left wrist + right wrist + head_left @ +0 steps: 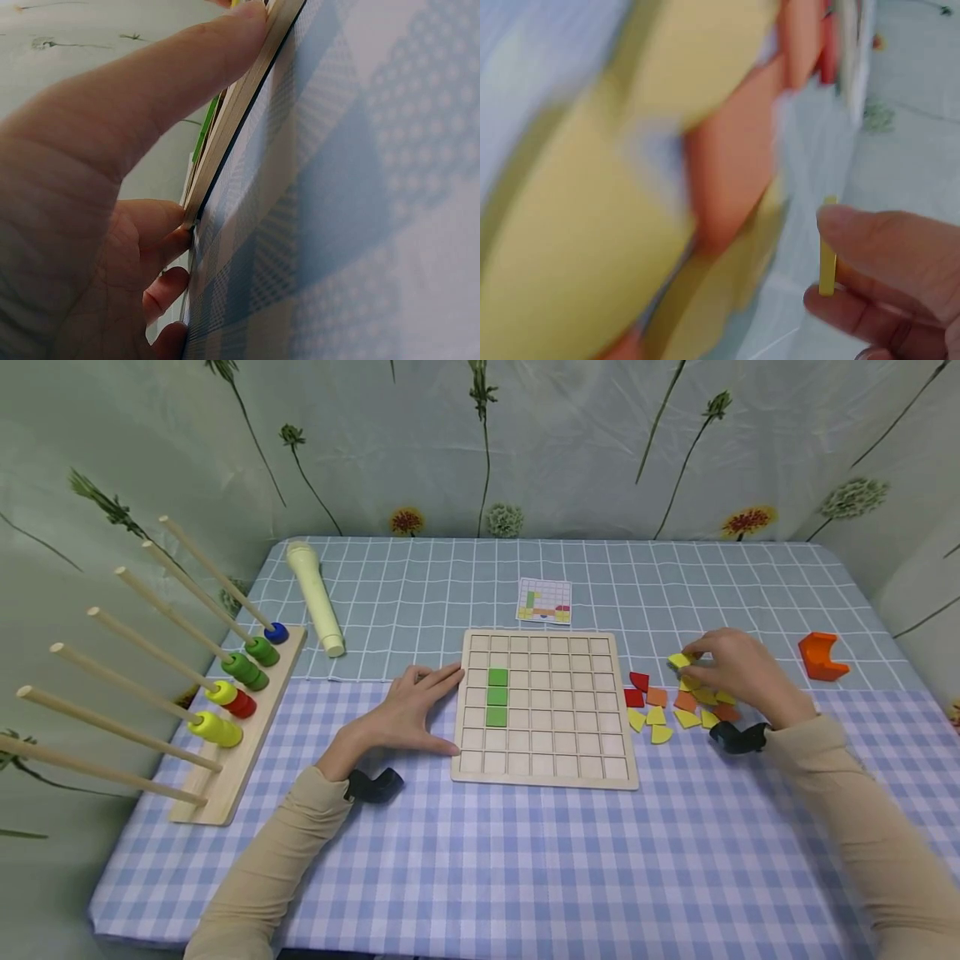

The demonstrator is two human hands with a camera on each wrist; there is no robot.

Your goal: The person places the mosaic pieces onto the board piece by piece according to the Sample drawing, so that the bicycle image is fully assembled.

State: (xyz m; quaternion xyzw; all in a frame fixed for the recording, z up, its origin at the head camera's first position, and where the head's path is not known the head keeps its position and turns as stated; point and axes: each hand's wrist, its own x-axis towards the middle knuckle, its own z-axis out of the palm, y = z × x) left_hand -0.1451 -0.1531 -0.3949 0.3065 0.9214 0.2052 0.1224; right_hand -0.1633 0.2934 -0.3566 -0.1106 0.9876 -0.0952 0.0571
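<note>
While the right hand (731, 670) pinches one yellow piece (679, 661) beside the loose pieces (661, 735), two of them red, the left hand (405, 714) spreads thumb and fingers against the board (562, 723): three green squares (497, 696) there, one column! One card (543, 601) just beyond, one orange block (821, 657) right, one seven-rod abacus (243, 747) left on the bench (420, 877).

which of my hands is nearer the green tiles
Left. The left hand touches the board's edge, left of the green tiles; the right hand is far to their right.
</note>
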